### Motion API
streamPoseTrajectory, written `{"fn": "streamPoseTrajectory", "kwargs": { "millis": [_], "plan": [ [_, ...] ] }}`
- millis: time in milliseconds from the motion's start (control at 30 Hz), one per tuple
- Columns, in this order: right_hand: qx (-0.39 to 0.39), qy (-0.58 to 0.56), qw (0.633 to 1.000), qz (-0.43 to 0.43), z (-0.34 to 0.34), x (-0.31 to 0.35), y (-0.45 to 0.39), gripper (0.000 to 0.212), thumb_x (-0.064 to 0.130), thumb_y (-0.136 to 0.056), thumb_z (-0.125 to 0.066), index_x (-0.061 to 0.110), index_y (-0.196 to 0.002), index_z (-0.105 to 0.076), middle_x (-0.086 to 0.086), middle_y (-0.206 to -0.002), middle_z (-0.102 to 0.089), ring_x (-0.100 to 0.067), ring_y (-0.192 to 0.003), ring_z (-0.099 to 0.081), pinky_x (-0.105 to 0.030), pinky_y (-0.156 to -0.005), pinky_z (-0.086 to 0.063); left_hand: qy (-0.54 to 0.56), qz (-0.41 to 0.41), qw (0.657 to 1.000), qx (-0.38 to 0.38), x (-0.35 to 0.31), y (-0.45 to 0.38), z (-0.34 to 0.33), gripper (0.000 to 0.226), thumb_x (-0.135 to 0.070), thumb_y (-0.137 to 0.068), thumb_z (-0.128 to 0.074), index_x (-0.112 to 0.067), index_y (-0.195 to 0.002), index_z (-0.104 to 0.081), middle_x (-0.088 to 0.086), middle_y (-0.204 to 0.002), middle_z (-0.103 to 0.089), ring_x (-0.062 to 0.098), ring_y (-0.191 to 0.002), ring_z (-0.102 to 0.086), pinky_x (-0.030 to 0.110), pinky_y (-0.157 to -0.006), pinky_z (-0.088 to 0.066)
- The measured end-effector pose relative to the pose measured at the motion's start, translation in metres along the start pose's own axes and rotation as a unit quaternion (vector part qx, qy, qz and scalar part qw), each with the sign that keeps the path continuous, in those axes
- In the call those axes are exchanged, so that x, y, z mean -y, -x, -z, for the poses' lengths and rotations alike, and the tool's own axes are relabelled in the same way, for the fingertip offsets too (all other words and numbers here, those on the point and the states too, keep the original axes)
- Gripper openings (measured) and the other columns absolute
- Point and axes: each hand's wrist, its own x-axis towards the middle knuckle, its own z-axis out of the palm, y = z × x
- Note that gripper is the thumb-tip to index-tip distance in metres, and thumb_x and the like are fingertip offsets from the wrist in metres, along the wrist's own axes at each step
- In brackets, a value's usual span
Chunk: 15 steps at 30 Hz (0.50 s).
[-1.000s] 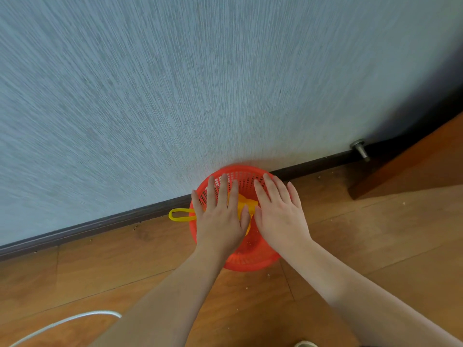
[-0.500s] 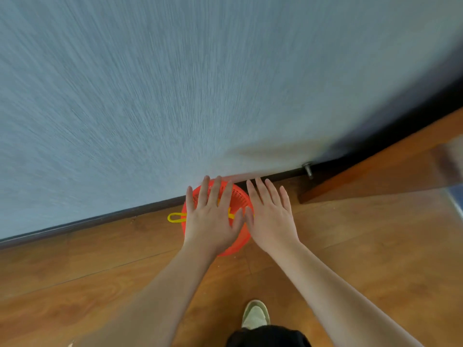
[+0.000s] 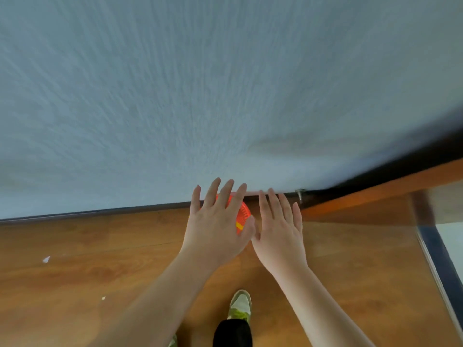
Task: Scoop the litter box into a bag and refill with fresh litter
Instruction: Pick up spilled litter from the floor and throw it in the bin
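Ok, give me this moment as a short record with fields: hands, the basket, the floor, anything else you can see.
left hand: fingers spread and straight, in front of the orange basket, hiding most of it; contact cannot be told
right hand: fingers straight, beside the left hand, holding nothing
orange basket: perforated plastic, on the floor by the wall, a yellow piece showing at its edge
floor: wood, with small white scraps
wall: pale, textured, dark baseboard
door stop: metal, at the baseboard
shoe: light-coloured, below the hands
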Motion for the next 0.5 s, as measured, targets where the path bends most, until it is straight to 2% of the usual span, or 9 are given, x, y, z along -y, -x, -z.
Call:
{"fn": "streamPoseTrajectory", "kwargs": {
  "millis": [200,333,433,500],
  "plan": [
    [-0.022,0.005,1.0,0.009,0.082,0.033,0.051,0.063,0.052,-0.098,-0.022,0.02,-0.152,-0.021,-0.005,-0.158,-0.025,-0.024,-0.147,-0.018,-0.046,-0.119,-0.008,-0.033,0.019,0.999,0.009,-0.005,0.053,0.091,0.076,-0.069,-0.087,-0.004,-0.033,-0.153,-0.01,-0.002,-0.164,-0.011,0.025,-0.151,0.0,0.054,-0.12,0.001],
    [-0.047,-0.01,0.999,0.023,0.144,0.049,0.082,0.063,0.05,-0.099,-0.018,0.019,-0.154,-0.015,-0.003,-0.159,-0.023,-0.021,-0.148,-0.016,-0.047,-0.12,-0.012,-0.039,0.001,0.999,-0.001,-0.021,0.091,0.154,0.08,-0.069,-0.084,0.002,-0.031,-0.154,-0.006,-0.002,-0.164,-0.009,0.023,-0.151,0.001,0.054,-0.12,0.0],
    [-0.057,-0.015,0.998,0.026,0.193,0.062,0.101,0.064,0.051,-0.099,-0.016,0.02,-0.154,-0.012,-0.002,-0.16,-0.018,-0.021,-0.148,-0.01,-0.048,-0.12,-0.01,-0.056,-0.001,0.998,-0.015,-0.031,0.114,0.197,0.082,-0.067,-0.085,0.008,-0.029,-0.155,-0.012,0.0,-0.164,-0.01,0.024,-0.151,0.0,0.054,-0.12,0.001],
    [-0.042,-0.019,0.999,0.019,0.225,0.07,0.113,0.065,0.053,-0.097,-0.009,0.021,-0.154,-0.011,-0.001,-0.161,-0.016,-0.021,-0.149,-0.008,-0.049,-0.12,-0.009,-0.06,0.002,0.998,-0.032,-0.038,0.13,0.224,0.08,-0.066,-0.087,0.004,-0.028,-0.154,-0.016,0.0,-0.163,-0.014,0.024,-0.151,-0.004,0.053,-0.12,-0.001]
  ]
}}
